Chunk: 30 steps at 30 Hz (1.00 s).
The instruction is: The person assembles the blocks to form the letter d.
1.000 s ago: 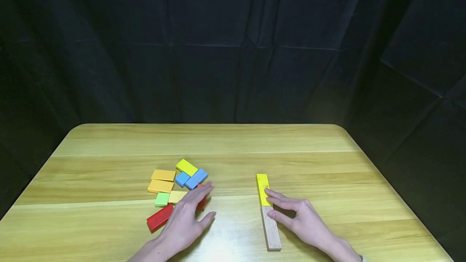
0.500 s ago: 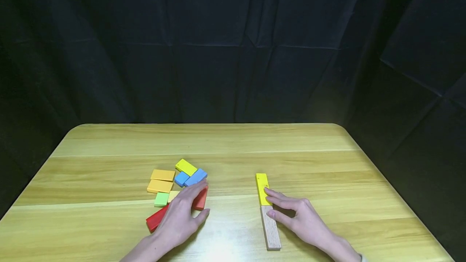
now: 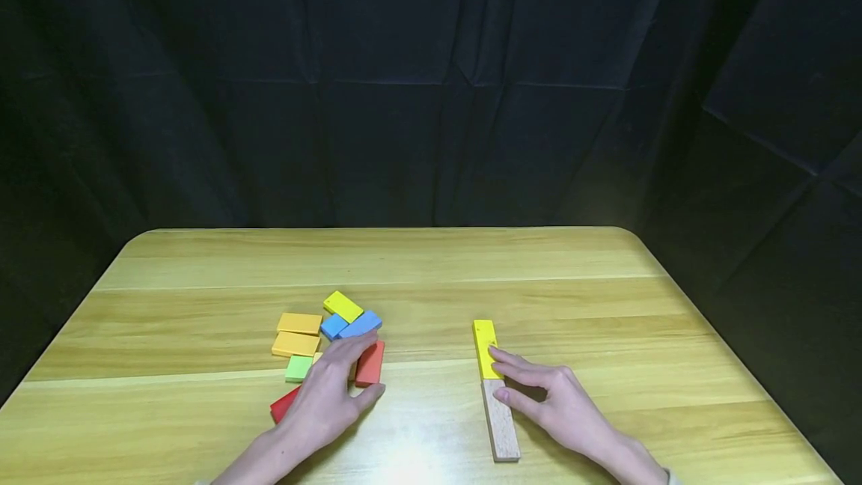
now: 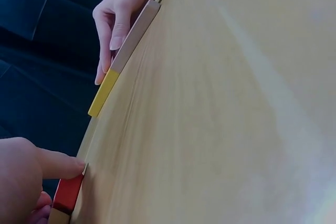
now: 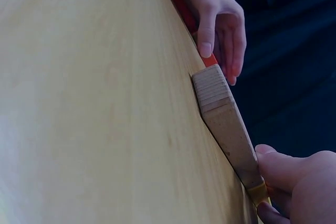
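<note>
My left hand point(image 3: 330, 395) has its fingers and thumb curled round the flat red wooden block point(image 3: 370, 363), pinching its sides. My right hand point(image 3: 562, 406) lies relaxed, straight fingertips resting on the yellow wooden block point(image 3: 485, 348) and the plain wooden block point(image 3: 501, 429) set end to end beneath them.

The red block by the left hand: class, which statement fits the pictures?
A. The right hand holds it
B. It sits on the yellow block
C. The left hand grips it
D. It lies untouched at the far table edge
C: the left hand has thumb and fingers around the red block, near the cluster of coloured blocks.
</note>
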### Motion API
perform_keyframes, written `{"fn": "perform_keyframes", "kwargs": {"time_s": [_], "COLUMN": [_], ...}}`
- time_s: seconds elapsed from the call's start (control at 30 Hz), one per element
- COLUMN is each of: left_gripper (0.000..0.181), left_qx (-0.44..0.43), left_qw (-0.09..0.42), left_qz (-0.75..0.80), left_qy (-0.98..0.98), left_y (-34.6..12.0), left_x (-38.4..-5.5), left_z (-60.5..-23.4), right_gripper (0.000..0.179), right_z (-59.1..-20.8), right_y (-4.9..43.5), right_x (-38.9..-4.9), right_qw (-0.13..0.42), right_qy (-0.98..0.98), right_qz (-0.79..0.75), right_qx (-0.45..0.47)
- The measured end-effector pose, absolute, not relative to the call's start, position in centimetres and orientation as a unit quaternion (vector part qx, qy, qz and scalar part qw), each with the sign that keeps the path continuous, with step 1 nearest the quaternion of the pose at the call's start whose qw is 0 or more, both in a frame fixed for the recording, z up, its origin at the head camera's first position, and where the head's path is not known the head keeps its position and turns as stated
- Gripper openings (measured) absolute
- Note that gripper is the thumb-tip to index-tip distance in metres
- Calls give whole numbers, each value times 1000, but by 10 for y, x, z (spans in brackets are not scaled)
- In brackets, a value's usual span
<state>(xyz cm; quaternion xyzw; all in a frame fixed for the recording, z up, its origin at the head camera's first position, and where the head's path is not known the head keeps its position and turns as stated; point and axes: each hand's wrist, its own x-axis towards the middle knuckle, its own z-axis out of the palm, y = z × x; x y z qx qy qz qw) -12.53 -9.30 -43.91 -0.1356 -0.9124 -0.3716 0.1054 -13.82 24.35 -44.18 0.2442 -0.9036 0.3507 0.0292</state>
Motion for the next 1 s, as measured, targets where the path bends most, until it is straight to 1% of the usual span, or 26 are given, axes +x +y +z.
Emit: {"fn": "perform_keyframes", "kwargs": {"time_s": [0.27, 0.5, 0.8, 1.0], "left_gripper": [70, 66, 63, 65], "left_qx": [-144, -161, -159, -162], "left_qw": [89, 71, 63, 69], "left_qz": [-371, -359, -344, -336], "left_qy": [-913, -917, -923, -925], "left_y": [-94, -102, -107, -109], "left_x": [-125, -126, -129, -131], "left_z": [-436, -433, -431, -430], "right_gripper": [43, 43, 44, 42], "right_z": [-442, -441, -441, -442], "right_y": [244, 244, 244, 244], "right_x": [-138, -138, -139, -139], "right_qw": [27, 19, 27, 35], "right_qy": [-904, -904, -904, -902], "right_qz": [351, 354, 353, 354], "right_qx": [241, 239, 241, 244]}}
